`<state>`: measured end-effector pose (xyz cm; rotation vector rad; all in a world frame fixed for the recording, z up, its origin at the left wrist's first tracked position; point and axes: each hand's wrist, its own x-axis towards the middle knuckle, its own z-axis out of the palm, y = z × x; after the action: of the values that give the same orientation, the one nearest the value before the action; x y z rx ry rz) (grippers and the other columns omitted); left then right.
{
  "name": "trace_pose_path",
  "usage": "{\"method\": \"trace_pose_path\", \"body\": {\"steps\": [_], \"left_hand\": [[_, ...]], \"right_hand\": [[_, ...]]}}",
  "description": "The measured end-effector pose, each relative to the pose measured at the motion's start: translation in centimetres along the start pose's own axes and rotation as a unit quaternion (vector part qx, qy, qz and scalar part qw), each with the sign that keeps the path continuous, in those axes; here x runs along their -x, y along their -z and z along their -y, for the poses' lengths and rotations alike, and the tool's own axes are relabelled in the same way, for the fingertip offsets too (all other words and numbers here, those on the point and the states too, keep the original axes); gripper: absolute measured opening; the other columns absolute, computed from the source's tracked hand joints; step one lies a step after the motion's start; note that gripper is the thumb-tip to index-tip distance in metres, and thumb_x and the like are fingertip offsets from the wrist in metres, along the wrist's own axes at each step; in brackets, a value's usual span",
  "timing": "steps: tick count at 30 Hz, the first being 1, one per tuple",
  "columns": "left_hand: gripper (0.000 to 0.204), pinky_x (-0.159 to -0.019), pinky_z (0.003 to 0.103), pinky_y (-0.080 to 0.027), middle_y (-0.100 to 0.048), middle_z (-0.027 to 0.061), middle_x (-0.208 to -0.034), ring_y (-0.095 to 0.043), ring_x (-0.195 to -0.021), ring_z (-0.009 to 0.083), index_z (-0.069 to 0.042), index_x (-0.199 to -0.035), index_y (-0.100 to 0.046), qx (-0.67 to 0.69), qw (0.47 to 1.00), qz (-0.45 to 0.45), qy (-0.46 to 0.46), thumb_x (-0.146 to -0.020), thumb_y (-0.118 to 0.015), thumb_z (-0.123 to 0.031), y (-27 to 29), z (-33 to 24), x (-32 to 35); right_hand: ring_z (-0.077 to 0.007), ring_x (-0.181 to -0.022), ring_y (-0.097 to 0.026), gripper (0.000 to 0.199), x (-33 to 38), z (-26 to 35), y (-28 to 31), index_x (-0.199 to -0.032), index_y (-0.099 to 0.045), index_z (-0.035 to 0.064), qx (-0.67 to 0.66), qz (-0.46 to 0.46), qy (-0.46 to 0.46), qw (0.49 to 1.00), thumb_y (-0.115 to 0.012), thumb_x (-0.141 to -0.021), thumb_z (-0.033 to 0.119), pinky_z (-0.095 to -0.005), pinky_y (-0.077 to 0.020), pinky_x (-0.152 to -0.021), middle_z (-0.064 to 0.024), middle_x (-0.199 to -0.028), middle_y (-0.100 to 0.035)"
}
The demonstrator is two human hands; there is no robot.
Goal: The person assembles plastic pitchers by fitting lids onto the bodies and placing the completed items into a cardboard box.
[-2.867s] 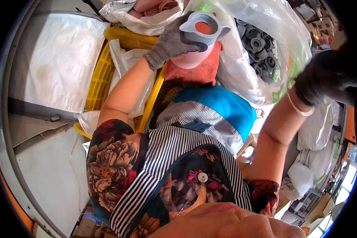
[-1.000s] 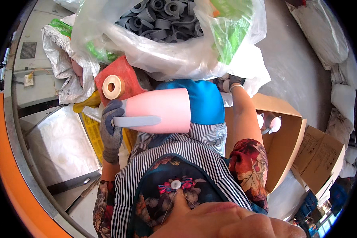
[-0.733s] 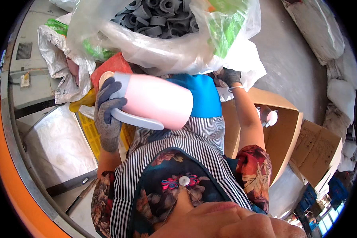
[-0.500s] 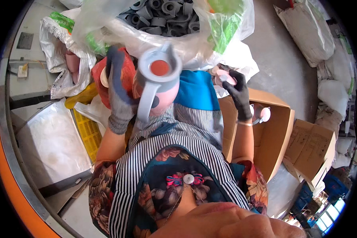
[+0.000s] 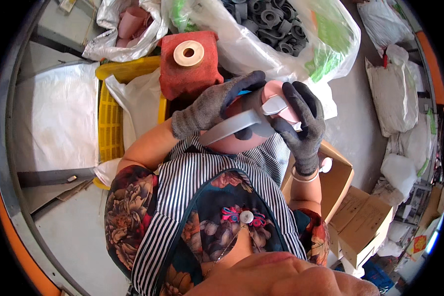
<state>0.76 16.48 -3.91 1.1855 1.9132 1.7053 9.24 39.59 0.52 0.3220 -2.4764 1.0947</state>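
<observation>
A pink jug (image 5: pixel 238 143) with a grey collar and a long grey handle (image 5: pixel 230 127) lies tilted in front of my chest, its top toward the right. My left hand (image 5: pixel 217 106), in a grey glove with dark palm and fingers, is closed around the jug beside the handle. In my gloved right hand (image 5: pixel 303 123) is a round pink lid (image 5: pixel 276 91) with a pale grey lever. The fingers press this lid against the jug's top; whether it is seated cannot be seen.
A red cloth-covered block (image 5: pixel 195 74) bearing a cream ring (image 5: pixel 188 53) sits by a yellow crate (image 5: pixel 109 121). Beyond is a clear bag (image 5: pixel 261 49) of grey collars; a white sack (image 5: pixel 155 32) holds pink parts. Right stand cardboard boxes (image 5: pixel 362 224) and stuffed sacks (image 5: pixel 389 98).
The jug has tipped from upright toward the right. My right hand has brought the pink lid leftward from the open bag to the jug's top. The view has shifted.
</observation>
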Motion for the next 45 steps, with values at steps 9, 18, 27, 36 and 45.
{"method": "trace_pose_path", "body": {"steps": [9, 18, 27, 36, 45], "left_hand": [[0.074, -0.112, 0.034, -0.036, -0.046, 0.0129, -0.146, -0.046, -0.133, 0.0222, -0.003, -0.148, -0.033, 0.177, 0.977, 0.12, 0.005, -0.085, -0.069, -0.019, -0.4, 5.0, -0.2], [0.045, -0.105, 0.031, -0.043, -0.056, 0.0088, -0.134, -0.053, -0.121, 0.0144, -0.006, -0.138, -0.048, 0.277, 0.945, 0.175, -0.006, -0.094, -0.058, -0.013, -0.1, 3.7, -1.4], [0.047, -0.105, 0.032, -0.043, -0.057, 0.0091, -0.132, -0.056, -0.119, 0.0164, -0.006, -0.138, -0.048, 0.302, 0.941, 0.152, 0.005, -0.093, -0.058, -0.011, -0.8, 4.1, -0.4], [0.06, -0.113, 0.035, -0.035, -0.052, 0.0114, -0.14, -0.048, -0.13, 0.0197, -0.005, -0.142, -0.044, 0.223, 0.952, 0.21, 0.01, -0.088, -0.066, -0.018, -0.7, 3.3, -1.4], [0.066, -0.102, 0.035, -0.044, -0.057, 0.0185, -0.129, -0.056, -0.12, 0.026, -0.004, -0.133, -0.05, -0.191, 0.975, -0.012, -0.117, -0.078, -0.074, -0.032, -4.1, 2.8, -0.4]], "right_hand": [[-0.039, -0.114, -0.053, 0.085, -2.4, 1.9, 3.5, -0.133, -0.06, 0.0182, 0.246, 0.196, 0.238, 0.919, -0.064, -0.066, 0.069, -0.0591, -0.0366, -0.104, -0.018, -0.13, -0.054], [-0.0478, -0.122, -0.05, 0.063, -4.3, -0.1, 1.3, -0.119, -0.067, 0.0221, 0.053, 0.289, 0.365, 0.883, -0.071, -0.067, 0.058, -0.057, -0.0419, -0.099, -0.0268, -0.138, -0.046], [-0.0464, -0.116, -0.052, 0.073, -2.6, -0.4, 0.7, -0.128, -0.063, 0.0121, -0.014, 0.28, 0.267, 0.922, -0.077, -0.068, 0.051, -0.0555, -0.0383, -0.1, -0.0266, -0.129, -0.052], [-0.0482, -0.115, -0.054, 0.075, -2.7, 0.0, 0.6, -0.129, -0.059, 0.0053, -0.045, 0.277, 0.245, 0.928, -0.08, -0.066, 0.041, -0.0547, -0.0424, -0.097, -0.0274, -0.128, -0.054], [-0.0464, -0.136, -0.035, 0.112, 0.8, 2.1, 2.0, -0.147, -0.03, -0.0048, 0.214, 0.236, 0.021, 0.948, -0.072, -0.069, 0.064, -0.0517, -0.0292, -0.111, -0.0247, -0.148, -0.038]]}}
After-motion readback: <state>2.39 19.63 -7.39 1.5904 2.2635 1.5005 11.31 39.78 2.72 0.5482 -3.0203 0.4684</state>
